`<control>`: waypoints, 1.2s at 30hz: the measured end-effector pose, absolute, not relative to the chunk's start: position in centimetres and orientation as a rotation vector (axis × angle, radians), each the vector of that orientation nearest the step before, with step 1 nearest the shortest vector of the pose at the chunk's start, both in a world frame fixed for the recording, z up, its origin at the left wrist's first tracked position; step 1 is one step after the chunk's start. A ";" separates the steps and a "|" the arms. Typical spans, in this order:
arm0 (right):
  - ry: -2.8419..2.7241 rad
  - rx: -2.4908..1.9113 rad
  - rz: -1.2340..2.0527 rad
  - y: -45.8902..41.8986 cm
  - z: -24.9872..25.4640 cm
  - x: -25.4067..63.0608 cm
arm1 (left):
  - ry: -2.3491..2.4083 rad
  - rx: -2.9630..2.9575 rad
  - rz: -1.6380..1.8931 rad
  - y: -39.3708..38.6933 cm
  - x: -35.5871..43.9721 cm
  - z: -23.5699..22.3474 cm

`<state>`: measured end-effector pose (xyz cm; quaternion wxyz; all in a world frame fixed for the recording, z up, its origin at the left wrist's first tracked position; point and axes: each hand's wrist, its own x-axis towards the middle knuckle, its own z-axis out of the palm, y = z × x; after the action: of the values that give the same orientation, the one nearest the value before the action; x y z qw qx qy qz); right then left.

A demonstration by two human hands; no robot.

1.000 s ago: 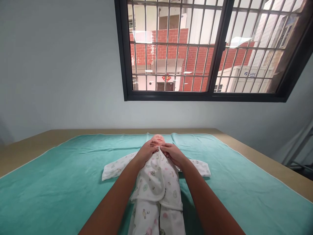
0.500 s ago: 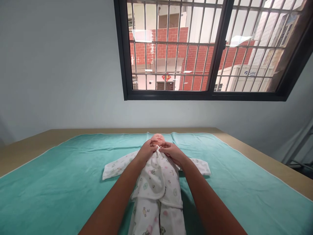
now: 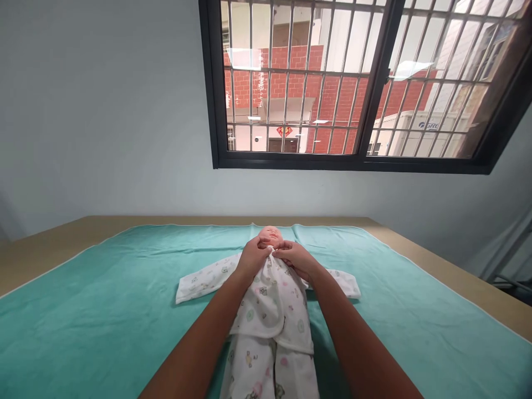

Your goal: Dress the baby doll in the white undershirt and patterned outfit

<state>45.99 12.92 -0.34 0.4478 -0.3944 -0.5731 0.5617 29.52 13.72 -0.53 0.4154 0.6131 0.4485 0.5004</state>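
Note:
A baby doll (image 3: 270, 235) lies on its back on a teal blanket (image 3: 103, 310), dressed in a white printed baby suit (image 3: 270, 310) with the sleeves spread out to both sides. My left hand (image 3: 252, 259) and my right hand (image 3: 296, 258) meet at the suit's neckline, just below the doll's chin. Both hands have their fingers pinched on the collar fabric. My forearms run down either side of the doll's body.
The blanket covers a tan table (image 3: 50, 244) that stands against a pale wall. Above it is a black-framed barred window (image 3: 353, 83) showing a red brick building. Grey fabric hangs at the far right (image 3: 511, 249).
The hands stay at the collar with small finger movements. The view has shifted slightly, so the doll sits a little to the right and lower.

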 end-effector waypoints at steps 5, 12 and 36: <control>-1.456 -1.034 1.392 13.2 -0.2 46.4 | 1.222 1.593 1.255 13.7 29.6 -0.5; -1.465 -1.040 1.361 13.5 -0.6 46.3 | 1.340 1.692 1.240 13.4 29.6 0.1; -1.554 -1.101 0.666 9.9 -1.4 43.6 | 1.153 1.801 1.456 8.2 27.0 -2.3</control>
<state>43.63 9.94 -1.40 0.5330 -0.4617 -0.6518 0.2792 27.01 8.22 -2.27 0.2737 0.6697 0.4287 0.5412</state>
